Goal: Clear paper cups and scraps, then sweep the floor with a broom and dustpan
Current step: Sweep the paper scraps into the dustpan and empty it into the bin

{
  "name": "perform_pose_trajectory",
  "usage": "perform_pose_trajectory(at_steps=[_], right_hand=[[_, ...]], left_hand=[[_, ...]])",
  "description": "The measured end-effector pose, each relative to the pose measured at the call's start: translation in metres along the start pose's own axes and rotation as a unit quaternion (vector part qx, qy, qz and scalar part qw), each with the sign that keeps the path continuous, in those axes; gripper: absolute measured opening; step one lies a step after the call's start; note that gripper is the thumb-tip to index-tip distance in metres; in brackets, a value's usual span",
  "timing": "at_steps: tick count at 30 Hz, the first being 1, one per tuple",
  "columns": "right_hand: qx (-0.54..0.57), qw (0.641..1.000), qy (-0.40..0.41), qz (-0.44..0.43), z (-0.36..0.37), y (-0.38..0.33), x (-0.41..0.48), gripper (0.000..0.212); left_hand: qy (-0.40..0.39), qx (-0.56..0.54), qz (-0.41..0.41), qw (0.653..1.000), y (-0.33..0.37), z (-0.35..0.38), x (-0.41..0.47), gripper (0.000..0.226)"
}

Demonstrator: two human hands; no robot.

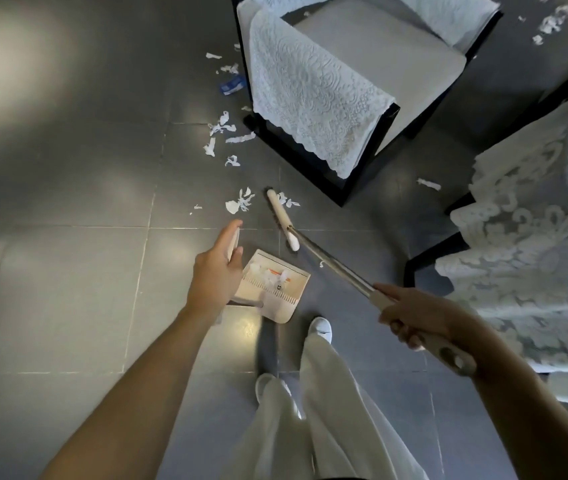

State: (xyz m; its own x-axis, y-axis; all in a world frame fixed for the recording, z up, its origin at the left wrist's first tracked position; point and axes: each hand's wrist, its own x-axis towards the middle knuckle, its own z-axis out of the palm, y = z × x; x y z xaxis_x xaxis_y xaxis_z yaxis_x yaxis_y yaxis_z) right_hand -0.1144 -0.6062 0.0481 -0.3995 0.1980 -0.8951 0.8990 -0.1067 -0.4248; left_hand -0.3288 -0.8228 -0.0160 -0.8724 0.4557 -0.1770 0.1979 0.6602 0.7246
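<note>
A grey tiled floor (67,271) fills the frame. At upper centre stands a dark-framed armchair (372,64) with a white lace cover (310,95) draped over its arm, and a lace tablecloth (525,244) hangs at the right edge. In the lower middle the broom (282,216) lies slanted, its head on the floor at centre, its metal pole running down-right into the right hand (414,320), whose fingers are curled tight around the grip. The dustpan (272,285) sits just below the broom head, holding scraps; the left hand (216,271) closes its fingers around the pan's upright handle. White paper scraps (241,202) lie just above both, with more trailing toward the upper centre and a cluster at upper right
</note>
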Motion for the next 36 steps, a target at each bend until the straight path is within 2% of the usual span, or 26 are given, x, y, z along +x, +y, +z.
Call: perform_pose_trajectory(at_steps=[5,8,13,15,19,22,24,26,29,36], right_hand=[[-0.022,0.998,0.061,-0.018,-0.022,-0.012,0.012,0.026],[-0.012,0.998,0.061,-0.008,-0.033,0.001,0.028,0.04],[0.002,0.994,0.024,0.103,-0.016,0.051,0.055,0.04],[0.018,0.992,0.027,0.121,-0.004,0.068,0.056,0.04],[0.015,0.997,0.014,0.078,0.025,0.076,0.048,0.036],[0.09,0.993,-0.024,0.077,0.039,0.073,0.04,0.044],[0.145,0.984,-0.053,0.084,0.041,0.07,0.033,0.042],[0.154,0.982,-0.072,0.079,0.039,0.069,0.025,0.044],[0.102,0.991,-0.063,0.062,0.034,0.068,0.014,0.052],[0.093,0.995,0.01,0.046,0.03,0.082,-0.002,0.07]], left_hand=[[-0.057,0.018,0.006,0.998,0.0,-0.005,0.014,0.042],[-0.066,0.021,0.028,0.997,0.003,0.002,0.017,0.041],[-0.059,0.022,0.033,0.998,0.006,0.005,0.022,0.039],[-0.054,0.03,0.03,0.998,0.005,0.006,0.022,0.04],[-0.073,0.026,0.043,0.996,0.005,0.009,0.016,0.041],[-0.086,0.011,0.045,0.995,0.007,0.013,0.017,0.042],[-0.091,0.007,0.049,0.995,0.007,0.013,0.016,0.043],[-0.091,0.02,0.059,0.994,0.003,0.011,0.012,0.043],[-0.077,0.032,0.056,0.995,-0.008,0.002,0.004,0.041],[-0.1,0.064,0.06,0.991,-0.027,-0.016,-0.024,0.04]])
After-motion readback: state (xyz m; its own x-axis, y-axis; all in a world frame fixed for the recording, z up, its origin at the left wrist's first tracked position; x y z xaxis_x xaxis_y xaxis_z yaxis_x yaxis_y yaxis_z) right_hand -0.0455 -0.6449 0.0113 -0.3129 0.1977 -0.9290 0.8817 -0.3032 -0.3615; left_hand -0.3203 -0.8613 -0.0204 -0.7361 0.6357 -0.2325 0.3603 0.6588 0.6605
